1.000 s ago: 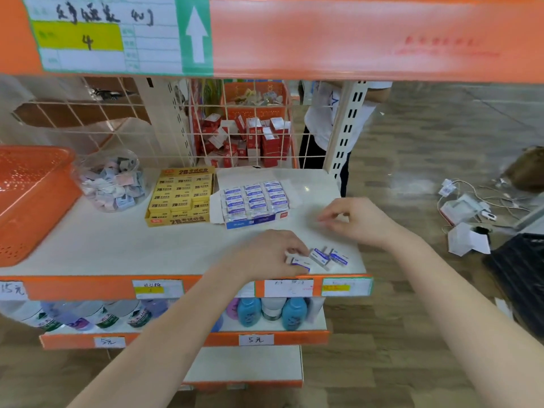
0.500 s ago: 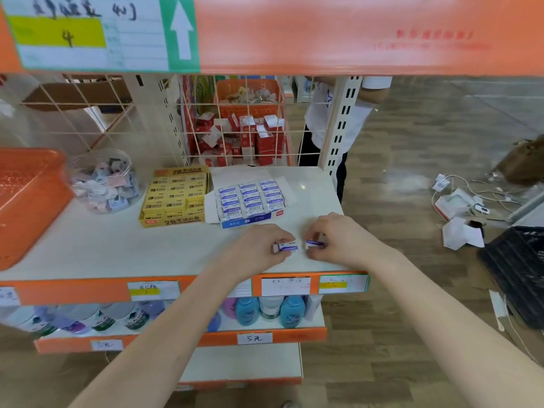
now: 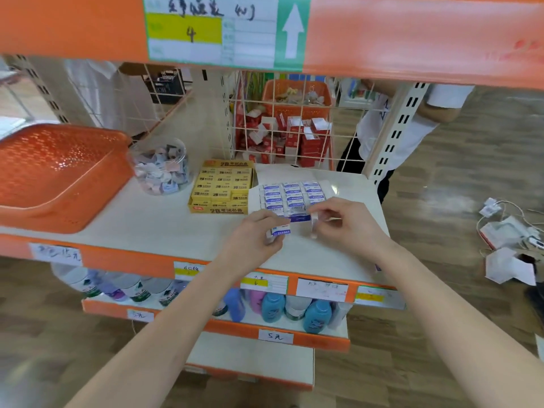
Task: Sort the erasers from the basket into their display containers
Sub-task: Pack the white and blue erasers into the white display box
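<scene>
My left hand (image 3: 256, 234) pinches a white eraser with a blue sleeve (image 3: 281, 231) just in front of the blue display box (image 3: 291, 195), which holds rows of the same erasers. My right hand (image 3: 344, 223) grips another white eraser (image 3: 314, 223) held on end, right beside the box's front edge. A yellow display box of 2B erasers (image 3: 223, 187) stands to the left of the blue one. The orange basket (image 3: 53, 175) sits at the shelf's left end, and what lies inside it is hidden.
A clear round tub of mixed small erasers (image 3: 162, 166) stands between basket and yellow box. Behind is a wire grid (image 3: 282, 125) with red boxes. A person in a white shirt (image 3: 391, 131) stands behind the shelf post. Bottles fill the lower shelf (image 3: 273, 307).
Both hands picked blue-sleeved erasers off the shelf's front edge and moved back toward the blue box. The loose erasers at the shelf front are gone. The camera shifted right and closer.
</scene>
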